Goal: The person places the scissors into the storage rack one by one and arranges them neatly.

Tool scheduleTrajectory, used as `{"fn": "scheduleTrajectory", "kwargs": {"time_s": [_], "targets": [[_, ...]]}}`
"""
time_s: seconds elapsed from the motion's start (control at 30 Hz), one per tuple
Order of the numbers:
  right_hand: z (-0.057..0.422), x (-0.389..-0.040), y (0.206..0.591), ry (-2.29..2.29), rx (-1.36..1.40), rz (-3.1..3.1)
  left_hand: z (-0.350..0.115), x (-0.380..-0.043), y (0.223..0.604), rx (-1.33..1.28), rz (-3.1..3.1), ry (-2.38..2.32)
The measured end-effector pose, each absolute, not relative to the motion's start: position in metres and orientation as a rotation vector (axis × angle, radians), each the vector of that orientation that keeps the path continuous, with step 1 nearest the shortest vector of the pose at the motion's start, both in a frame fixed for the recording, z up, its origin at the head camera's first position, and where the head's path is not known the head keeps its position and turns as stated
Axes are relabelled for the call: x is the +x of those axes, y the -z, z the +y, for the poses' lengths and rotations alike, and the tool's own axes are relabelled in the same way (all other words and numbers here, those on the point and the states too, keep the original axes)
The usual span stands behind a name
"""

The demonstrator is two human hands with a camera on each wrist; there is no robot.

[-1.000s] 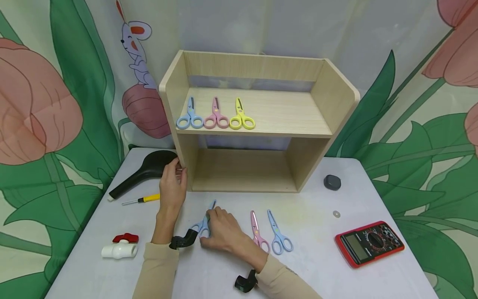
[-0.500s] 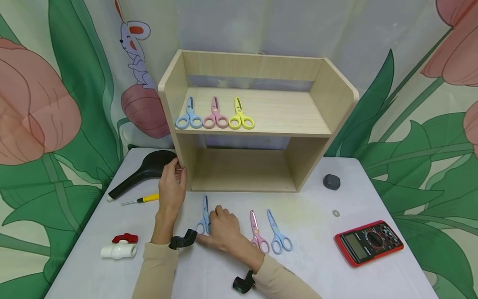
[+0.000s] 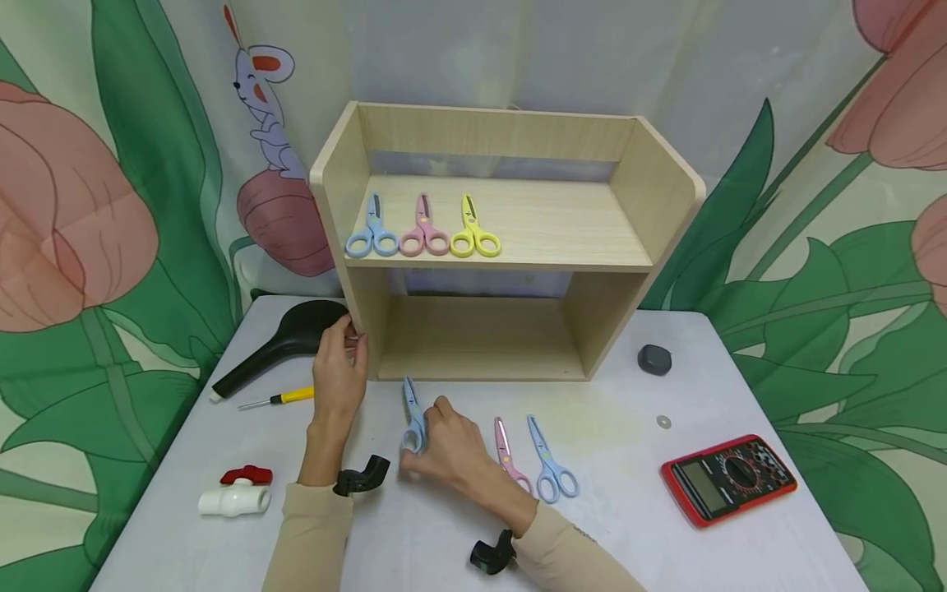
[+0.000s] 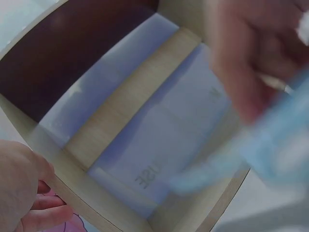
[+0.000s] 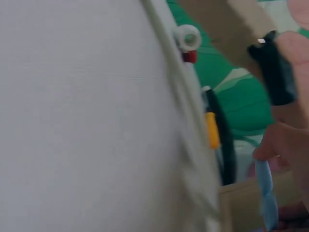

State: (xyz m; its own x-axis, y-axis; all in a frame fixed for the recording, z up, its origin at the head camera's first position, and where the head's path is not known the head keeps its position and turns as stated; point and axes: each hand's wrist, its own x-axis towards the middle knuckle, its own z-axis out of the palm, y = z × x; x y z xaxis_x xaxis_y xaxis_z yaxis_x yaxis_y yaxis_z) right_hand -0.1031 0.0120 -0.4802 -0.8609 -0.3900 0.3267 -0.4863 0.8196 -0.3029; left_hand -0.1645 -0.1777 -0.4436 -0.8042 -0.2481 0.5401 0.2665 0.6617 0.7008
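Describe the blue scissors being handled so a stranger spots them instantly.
In the head view, find the wooden shelf unit. In front of its bottom edge, toward the left, are the blue scissors. Unlike the blue shelf pair and the blue table pair beside pink scissors, these are in the grip of the right hand.

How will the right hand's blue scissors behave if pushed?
Blue scissors: probably slide rather than roll, being flat-bodied. Likely light, given their slim build. May swivel, as the looped handle is wider than the blades.
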Motion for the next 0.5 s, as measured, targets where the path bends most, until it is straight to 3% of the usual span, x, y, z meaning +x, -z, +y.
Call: {"fn": "scheduleTrajectory", "kwargs": {"time_s": [0.5], "targets": [[0.065, -0.127, 0.336, -0.779, 0.888, -2.144, -0.177, -0.163, 0.444, -0.015, -2.263, 1.076]]}}
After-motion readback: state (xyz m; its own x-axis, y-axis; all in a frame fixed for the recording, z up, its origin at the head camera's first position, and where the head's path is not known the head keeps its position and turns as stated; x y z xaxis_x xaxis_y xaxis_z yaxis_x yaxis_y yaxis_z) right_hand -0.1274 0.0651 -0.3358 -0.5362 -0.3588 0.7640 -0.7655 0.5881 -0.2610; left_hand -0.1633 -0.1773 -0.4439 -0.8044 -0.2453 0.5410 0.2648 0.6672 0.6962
